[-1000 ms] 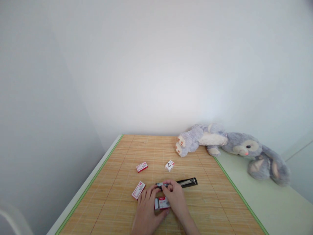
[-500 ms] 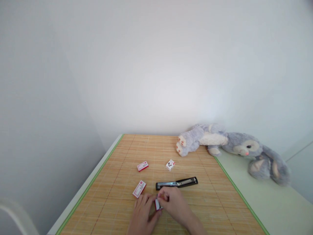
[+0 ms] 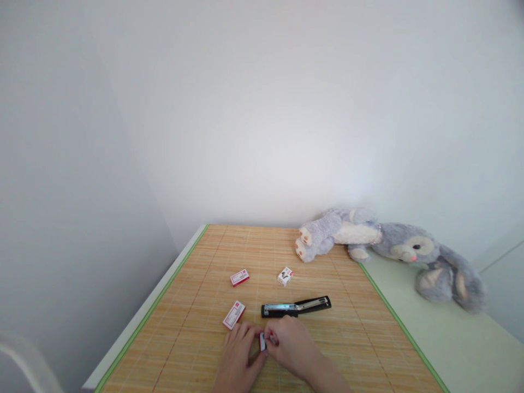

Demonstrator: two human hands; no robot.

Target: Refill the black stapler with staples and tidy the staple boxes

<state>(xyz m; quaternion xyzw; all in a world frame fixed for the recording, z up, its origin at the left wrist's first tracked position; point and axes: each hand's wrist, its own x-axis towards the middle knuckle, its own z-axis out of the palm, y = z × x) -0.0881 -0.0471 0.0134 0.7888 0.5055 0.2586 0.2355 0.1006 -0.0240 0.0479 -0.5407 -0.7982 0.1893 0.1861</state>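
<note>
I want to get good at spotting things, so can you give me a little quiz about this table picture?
1. True or false: the bunny is lying down, not sitting up.
2. Count: how many loose boxes lie on the mat around the stapler, away from the hands?
3. Pick one: what do the left hand and right hand hold between them? A the stapler, B a box, C the bunny.

Key: 1 true. 2 three. 3 B.
</note>
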